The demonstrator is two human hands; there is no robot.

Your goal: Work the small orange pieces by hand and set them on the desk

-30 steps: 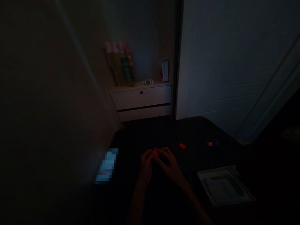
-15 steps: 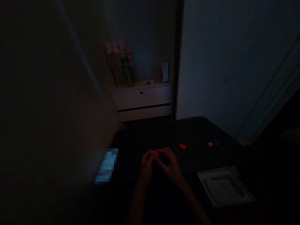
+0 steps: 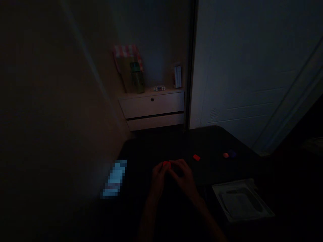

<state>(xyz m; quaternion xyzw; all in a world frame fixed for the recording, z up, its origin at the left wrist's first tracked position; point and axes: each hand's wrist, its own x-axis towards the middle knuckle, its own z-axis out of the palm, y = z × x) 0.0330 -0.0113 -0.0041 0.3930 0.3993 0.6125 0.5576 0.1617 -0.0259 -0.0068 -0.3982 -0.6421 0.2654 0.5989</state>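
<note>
The scene is very dark. Over the near part of a black table (image 3: 161,144), a small bright red piece (image 3: 166,164) shows between my fingertips; its kind cannot be made out. My left hand (image 3: 158,174) is closed on its left side, fingers bent over it. From the right, my right hand (image 3: 183,173) pinches at the same piece with thumb and forefinger. To the right on the table lies a flat red block (image 3: 196,157), apart from both hands. Farther right, a small pinkish-orange lump (image 3: 225,155) sits against a dark purple one (image 3: 232,153).
A pixelated bright screen (image 3: 114,178) lies at the table's left edge. At the lower right is a pale tray-like box (image 3: 242,201). Behind stand white drawers (image 3: 156,104) with a green-capped bottle (image 3: 137,77) and upright books (image 3: 178,76) on top. A white door (image 3: 239,67) rises at the right.
Very little differs. Both hands stay in place around the red piece, with only a slight shift of the fingers over it. The other pieces have not moved.
</note>
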